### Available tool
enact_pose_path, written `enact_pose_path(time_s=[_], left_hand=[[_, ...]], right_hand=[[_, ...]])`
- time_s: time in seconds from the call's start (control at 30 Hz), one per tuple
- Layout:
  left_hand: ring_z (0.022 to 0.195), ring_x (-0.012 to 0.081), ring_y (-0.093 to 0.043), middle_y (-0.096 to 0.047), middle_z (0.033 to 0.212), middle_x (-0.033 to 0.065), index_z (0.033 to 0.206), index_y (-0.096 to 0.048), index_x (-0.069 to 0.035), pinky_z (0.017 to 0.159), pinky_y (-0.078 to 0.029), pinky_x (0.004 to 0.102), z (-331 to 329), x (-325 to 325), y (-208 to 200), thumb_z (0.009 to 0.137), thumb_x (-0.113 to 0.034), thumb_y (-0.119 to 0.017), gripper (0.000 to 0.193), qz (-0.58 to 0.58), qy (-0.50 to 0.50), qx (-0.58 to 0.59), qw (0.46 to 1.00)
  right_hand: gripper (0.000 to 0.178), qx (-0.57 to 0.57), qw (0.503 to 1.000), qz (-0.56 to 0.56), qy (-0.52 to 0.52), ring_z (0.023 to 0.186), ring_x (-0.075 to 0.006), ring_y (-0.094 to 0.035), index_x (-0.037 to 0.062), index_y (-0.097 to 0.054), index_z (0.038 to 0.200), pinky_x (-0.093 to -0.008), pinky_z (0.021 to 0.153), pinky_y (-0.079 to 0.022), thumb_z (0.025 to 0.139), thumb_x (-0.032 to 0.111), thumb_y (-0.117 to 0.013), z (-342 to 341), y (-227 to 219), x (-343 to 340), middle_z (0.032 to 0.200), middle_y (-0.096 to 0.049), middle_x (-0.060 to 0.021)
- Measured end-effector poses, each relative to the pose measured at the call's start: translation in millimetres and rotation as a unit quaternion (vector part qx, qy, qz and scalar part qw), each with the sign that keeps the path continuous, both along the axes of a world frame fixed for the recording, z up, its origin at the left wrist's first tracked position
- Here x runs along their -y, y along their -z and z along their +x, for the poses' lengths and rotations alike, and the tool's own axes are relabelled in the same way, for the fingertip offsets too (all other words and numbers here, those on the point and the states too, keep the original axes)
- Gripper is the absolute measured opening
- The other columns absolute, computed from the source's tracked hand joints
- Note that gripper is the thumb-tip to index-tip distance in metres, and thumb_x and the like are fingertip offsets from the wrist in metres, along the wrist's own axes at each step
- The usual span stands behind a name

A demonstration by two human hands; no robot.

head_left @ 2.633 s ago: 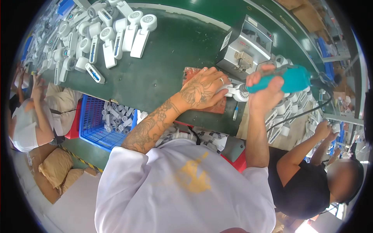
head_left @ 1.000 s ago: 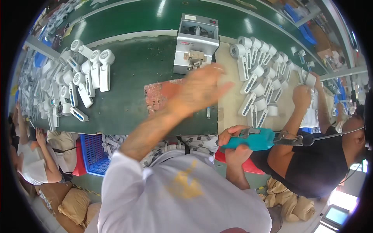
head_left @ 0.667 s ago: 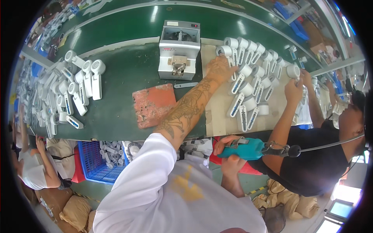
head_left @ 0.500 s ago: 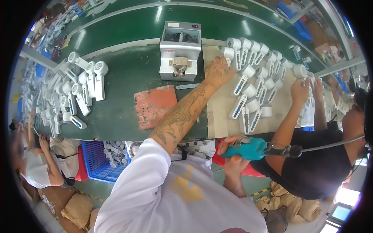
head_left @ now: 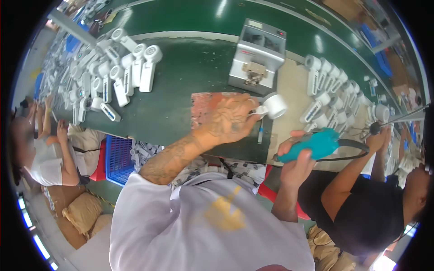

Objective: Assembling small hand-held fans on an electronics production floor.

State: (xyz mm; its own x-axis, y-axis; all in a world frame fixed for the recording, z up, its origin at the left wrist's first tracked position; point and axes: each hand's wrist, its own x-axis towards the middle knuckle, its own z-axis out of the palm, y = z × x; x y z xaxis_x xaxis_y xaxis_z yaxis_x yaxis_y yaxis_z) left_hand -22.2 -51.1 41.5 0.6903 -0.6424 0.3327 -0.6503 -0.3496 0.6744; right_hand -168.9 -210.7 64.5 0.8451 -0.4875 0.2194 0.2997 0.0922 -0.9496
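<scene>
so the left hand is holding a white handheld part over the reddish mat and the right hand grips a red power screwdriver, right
Not quite. The power screwdriver in the right hand is teal, not red, as the head view shows. The rest holds: the left hand holds a white handheld part over the reddish mat.

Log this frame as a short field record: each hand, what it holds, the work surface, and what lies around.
left hand: grips a white fan-shaped part over the reddish mat
right hand: holds a teal electric screwdriver, cable trailing right
surface: green bench
behind the mat: grey benchtop machine
left of the mat: white parts in rows
right of the mat: more white parts
under the bench: blue crate
</scene>
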Motion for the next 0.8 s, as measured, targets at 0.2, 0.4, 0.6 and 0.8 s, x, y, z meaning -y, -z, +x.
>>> enact_pose_path(time_s=[0.2, 0.4, 0.6, 0.8], left_hand=[[0.117, 0.0317, -0.056, -0.062, 0.122, 0.0114, 0.113, -0.068, -0.008, 0.104, -0.044, 0.0458, 20, -56, 15, 0.092, -0.027, -0.067, 0.028, 0.110, 0.046, -0.030, 0.992], [0.111, 0.0298, -0.058, -0.062, 0.118, 0.0094, 0.119, -0.066, -0.009, 0.098, -0.046, 0.0431, 18, -62, 30, 0.086, -0.037, -0.073, 0.043, 0.008, 0.029, 0.132, 0.991], [0.102, 0.0299, -0.057, -0.063, 0.111, 0.0094, 0.121, -0.065, -0.009, 0.094, -0.046, 0.0434, 23, -63, 36, 0.086, -0.037, -0.072, 0.045, 0.009, -0.010, 0.138, 0.990], [0.102, 0.0300, -0.057, -0.063, 0.107, 0.0088, 0.121, -0.066, -0.009, 0.093, -0.046, 0.0440, 23, -61, 40, 0.087, -0.037, -0.071, 0.044, 0.002, -0.037, 0.159, 0.987]], right_hand=[[0.069, 0.120, 0.992, 0.029, -0.028, 0.061, -0.0169, -0.056, -0.0043, -0.056, 0.111, -0.0296, 0.055, -0.045, 0.092, 0.062, -0.063, 118, -8, -14, 0.070, -0.055, -0.0060], [0.047, 0.145, 0.985, -0.097, 0.004, 0.059, -0.0132, -0.058, -0.0009, -0.059, 0.100, -0.0264, 0.053, -0.044, 0.099, 0.046, -0.061, 198, -13, -34, 0.068, -0.058, -0.0036], [0.039, 0.160, 0.983, -0.090, -0.004, 0.058, -0.0142, -0.057, 0.0007, -0.057, 0.093, -0.0275, 0.053, -0.044, 0.102, 0.039, -0.059, 205, 5, -37, 0.066, -0.057, -0.0046], [0.040, 0.167, 0.975, -0.135, -0.061, 0.064, -0.0173, -0.061, -0.0025, -0.054, 0.112, -0.0311, 0.060, -0.052, 0.103, 0.036, -0.058, 185, 14, -27, 0.073, -0.058, -0.0064]])
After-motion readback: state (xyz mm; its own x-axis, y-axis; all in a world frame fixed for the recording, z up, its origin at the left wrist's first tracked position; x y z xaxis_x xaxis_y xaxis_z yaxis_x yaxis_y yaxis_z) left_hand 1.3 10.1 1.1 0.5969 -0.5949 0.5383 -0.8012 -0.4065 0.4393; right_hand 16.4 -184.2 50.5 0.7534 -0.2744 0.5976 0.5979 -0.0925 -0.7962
